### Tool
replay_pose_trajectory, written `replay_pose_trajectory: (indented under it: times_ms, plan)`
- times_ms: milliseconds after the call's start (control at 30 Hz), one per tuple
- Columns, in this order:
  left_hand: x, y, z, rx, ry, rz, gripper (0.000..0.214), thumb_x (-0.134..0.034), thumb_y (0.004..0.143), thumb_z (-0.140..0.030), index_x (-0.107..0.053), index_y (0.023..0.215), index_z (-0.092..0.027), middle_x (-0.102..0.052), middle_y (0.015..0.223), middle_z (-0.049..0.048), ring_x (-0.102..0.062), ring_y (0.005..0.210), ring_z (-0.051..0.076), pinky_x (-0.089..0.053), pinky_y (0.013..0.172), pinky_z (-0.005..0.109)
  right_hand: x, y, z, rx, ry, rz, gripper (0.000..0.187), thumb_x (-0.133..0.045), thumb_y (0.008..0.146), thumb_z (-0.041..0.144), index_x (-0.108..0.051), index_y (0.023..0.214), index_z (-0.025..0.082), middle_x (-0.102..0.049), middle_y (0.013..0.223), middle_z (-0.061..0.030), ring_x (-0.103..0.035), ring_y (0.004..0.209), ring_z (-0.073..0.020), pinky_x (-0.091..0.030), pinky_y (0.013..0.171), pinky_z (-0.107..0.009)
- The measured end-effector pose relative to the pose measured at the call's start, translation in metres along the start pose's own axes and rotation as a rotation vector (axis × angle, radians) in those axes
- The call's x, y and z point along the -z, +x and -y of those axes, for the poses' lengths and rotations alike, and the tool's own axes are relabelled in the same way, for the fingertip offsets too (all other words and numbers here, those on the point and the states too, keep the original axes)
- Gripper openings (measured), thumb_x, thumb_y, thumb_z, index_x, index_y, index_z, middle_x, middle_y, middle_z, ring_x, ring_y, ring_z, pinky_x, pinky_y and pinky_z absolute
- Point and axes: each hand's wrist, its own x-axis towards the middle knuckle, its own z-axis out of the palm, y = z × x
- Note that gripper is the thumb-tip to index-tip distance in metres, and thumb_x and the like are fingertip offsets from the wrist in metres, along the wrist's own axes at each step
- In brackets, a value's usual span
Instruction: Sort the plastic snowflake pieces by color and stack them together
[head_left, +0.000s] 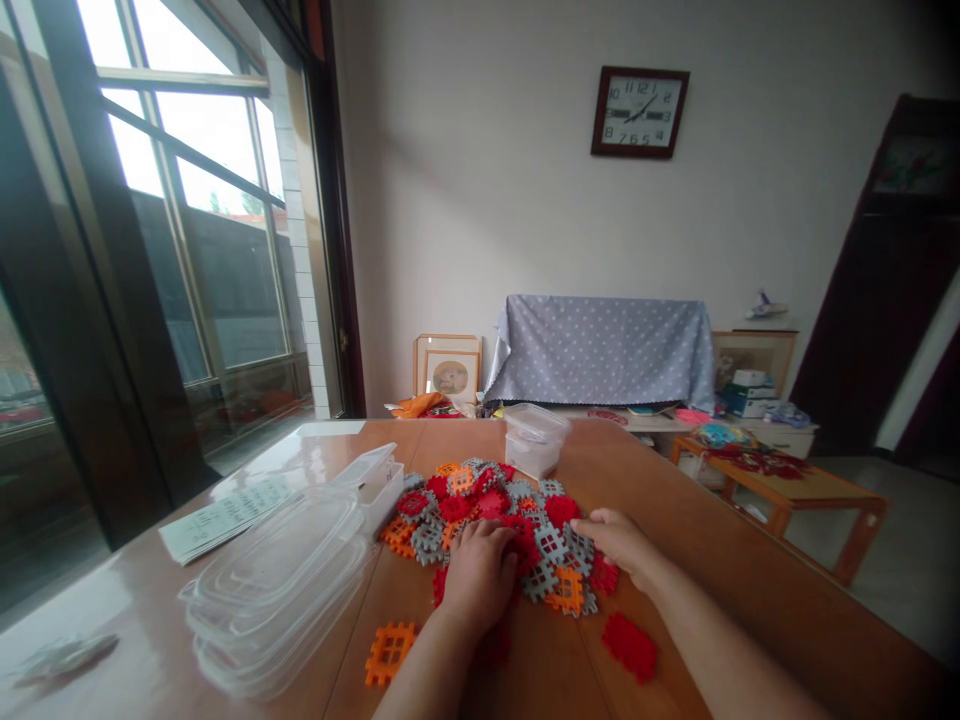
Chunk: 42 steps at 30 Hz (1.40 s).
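Note:
A pile of interlocking plastic building pieces [551, 545] in red, grey and orange lies on the table. My left hand [480, 565] rests palm down on the front of the pile, fingers apart and bent over red pieces; its fingertips are partly hidden. At the pile's right edge is my right hand [616, 540], fingers stretched toward a red round piece [562, 512], with nothing visibly held. Apart from the pile, an orange square piece [390, 652] lies left of my left forearm. A red piece [630, 647] lies near my right forearm.
Stacked clear plastic lids or trays [277, 590] stand left of the pile, beside a white open box [382, 495]. Behind it is a clear lidded container [534, 442]. A paper sheet [225, 520] and a small plastic bag [64, 657] lie further left on the wooden table [652, 480].

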Motion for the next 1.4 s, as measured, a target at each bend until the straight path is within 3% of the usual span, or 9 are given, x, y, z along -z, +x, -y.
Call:
replay_pose_trajectory:
  times_ms: [233,567,800,967,1100,1233,1400]
  plan:
    - [-0.003,0.0,0.001,0.003,0.006,0.024,0.035,-0.055,0.086,-0.029,-0.068,0.119,-0.033,-0.064,0.129,0.0034,-0.052,0.124,0.029,-0.038,0.104,0.042,-0.023,0.007,0.015,-0.086,0.052,0.054,0.034,-0.076,0.071,0.049,-0.064,0.082,0.019,-0.065,0.066,-0.0006,-0.057,0.062,-0.0155,-0.038,0.054,-0.024]
    - [-0.006,0.001,0.0,0.027,-0.064,0.002,0.033,-0.064,0.079,-0.024,-0.066,0.112,-0.027,-0.063,0.126,0.0081,-0.053,0.119,0.031,-0.041,0.101,0.042,-0.049,0.0,0.037,-0.06,0.153,0.135,0.036,-0.081,0.069,0.046,-0.06,0.083,0.021,-0.062,0.058,0.0036,-0.051,0.047,-0.0125,-0.029,0.044,-0.022]
    - [-0.012,0.003,0.008,0.066,-0.122,-0.034,0.033,-0.067,0.078,-0.024,-0.064,0.111,-0.024,-0.061,0.122,0.0094,-0.055,0.115,0.028,-0.042,0.1,0.039,-0.068,-0.008,0.059,0.02,0.241,0.249,0.022,-0.077,0.069,0.031,-0.064,0.082,0.02,-0.068,0.059,0.001,-0.06,0.052,-0.0162,-0.043,0.049,-0.025]
    - [-0.013,0.009,0.011,0.097,-0.293,-0.161,0.032,-0.063,0.079,-0.019,-0.063,0.11,-0.021,-0.063,0.114,0.0078,-0.059,0.107,0.022,-0.046,0.097,0.033,-0.081,-0.012,0.08,0.091,0.248,0.24,0.024,-0.077,0.07,0.034,-0.063,0.081,0.019,-0.064,0.055,0.0036,-0.056,0.048,-0.0134,-0.039,0.046,-0.023]
    - [-0.007,0.015,0.019,0.252,-0.411,-0.308,0.033,-0.054,0.082,-0.014,-0.063,0.113,-0.018,-0.065,0.116,0.0089,-0.061,0.112,0.021,-0.046,0.1,0.033,-0.091,-0.026,0.103,0.185,0.268,0.309,0.039,-0.072,0.079,0.056,-0.067,0.089,0.018,-0.066,0.063,0.0011,-0.054,0.051,-0.0115,-0.032,0.043,-0.02]
    - [0.001,0.017,0.031,0.398,-0.397,-0.402,0.04,-0.045,0.085,-0.011,-0.059,0.122,-0.018,-0.064,0.125,0.011,-0.058,0.12,0.022,-0.046,0.103,0.035,-0.086,-0.043,0.118,0.234,0.277,0.335,0.052,-0.066,0.083,0.067,-0.071,0.103,0.02,-0.075,0.091,-0.0067,-0.066,0.074,-0.0157,-0.032,0.045,-0.018]
    - [0.009,0.013,0.025,0.375,-0.229,-0.548,0.047,-0.047,0.083,-0.01,-0.054,0.127,-0.022,-0.061,0.128,0.0106,-0.054,0.126,0.026,-0.041,0.11,0.043,-0.045,-0.05,0.1,0.25,0.159,0.224,0.054,-0.062,0.085,0.066,-0.071,0.113,0.02,-0.075,0.109,-0.0104,-0.068,0.096,-0.0227,-0.042,0.056,-0.021]
